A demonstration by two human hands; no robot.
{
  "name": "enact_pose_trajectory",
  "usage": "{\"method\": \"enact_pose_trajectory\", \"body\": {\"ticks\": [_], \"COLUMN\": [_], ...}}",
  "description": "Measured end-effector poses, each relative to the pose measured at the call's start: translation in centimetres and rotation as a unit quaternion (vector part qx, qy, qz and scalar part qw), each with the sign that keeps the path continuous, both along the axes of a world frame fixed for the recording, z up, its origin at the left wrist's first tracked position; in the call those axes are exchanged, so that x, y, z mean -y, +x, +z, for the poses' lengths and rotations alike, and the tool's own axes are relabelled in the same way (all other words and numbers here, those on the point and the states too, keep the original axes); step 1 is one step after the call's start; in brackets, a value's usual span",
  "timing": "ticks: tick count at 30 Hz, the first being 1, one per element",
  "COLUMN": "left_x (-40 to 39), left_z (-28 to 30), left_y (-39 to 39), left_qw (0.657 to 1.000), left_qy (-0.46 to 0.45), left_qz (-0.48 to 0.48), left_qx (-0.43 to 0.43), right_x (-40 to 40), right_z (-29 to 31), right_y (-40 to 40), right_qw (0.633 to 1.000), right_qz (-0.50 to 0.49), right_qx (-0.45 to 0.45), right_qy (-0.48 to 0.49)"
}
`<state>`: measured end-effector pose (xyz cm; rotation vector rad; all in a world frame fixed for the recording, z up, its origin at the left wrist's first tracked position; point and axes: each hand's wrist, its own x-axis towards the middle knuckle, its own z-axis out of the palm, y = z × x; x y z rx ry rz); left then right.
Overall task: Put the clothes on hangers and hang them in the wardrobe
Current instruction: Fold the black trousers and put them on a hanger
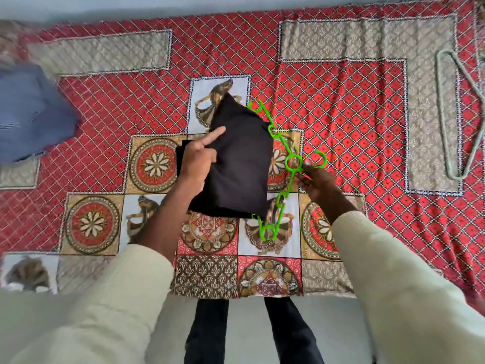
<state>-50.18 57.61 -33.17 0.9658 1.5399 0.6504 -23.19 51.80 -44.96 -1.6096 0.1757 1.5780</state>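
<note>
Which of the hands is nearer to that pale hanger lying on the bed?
The right hand, which pinches the green hanger, is nearer the pale hanger at the far right. The left hand grips the black garment, farther away.

No readable text, labels, brand names, numbers or signs appear anywhere in this view
</note>
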Motion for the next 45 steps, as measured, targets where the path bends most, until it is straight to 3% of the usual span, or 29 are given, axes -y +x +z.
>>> {"method": "enact_pose_trajectory", "body": {"ticks": [4, 8, 11, 19, 23, 28, 34, 45], "left_x": [1.0, 1.5, 1.6, -0.4, -1.2, -1.2, -1.3, -0.6], "left_z": [-1.8, -4.2, -6.3, -8.9, -9.5, -9.8, -9.9, -9.6], "left_y": [-5.3, -8.7, -10.0, -11.2, -12.4, -13.6, -13.7, -13.5], "left_qw": [0.994, 0.986, 0.981, 0.974, 0.971, 0.962, 0.954, 0.944], "left_qy": [-0.041, -0.092, -0.113, -0.058, -0.053, -0.064, -0.077, -0.037], "left_qz": [0.096, 0.116, 0.068, -0.023, -0.039, -0.063, -0.120, -0.166], "left_qx": [0.011, -0.081, -0.141, -0.216, -0.229, -0.257, -0.264, -0.284], "right_x": [0.6, 1.1, 1.6, 0.9, -1.1, -1.7, -2.3, -3.3], "right_z": [-0.5, -0.3, -0.2, 1.8, 3.0, 4.9, 6.4, 14.6], "right_y": [-1.8, -2.3, -2.4, -4.9, -6.6, -7.3, -8.8, -12.0], "right_qw": [1.000, 1.000, 0.999, 0.995, 0.987, 0.979, 0.973, 0.923], "right_qz": [0.006, -0.006, -0.018, -0.024, 0.022, -0.029, -0.016, 0.032], "right_qx": [0.006, 0.019, 0.028, 0.073, 0.131, 0.177, 0.211, 0.347], "right_qy": [-0.001, 0.001, 0.010, 0.055, 0.086, 0.101, 0.096, 0.160]}}
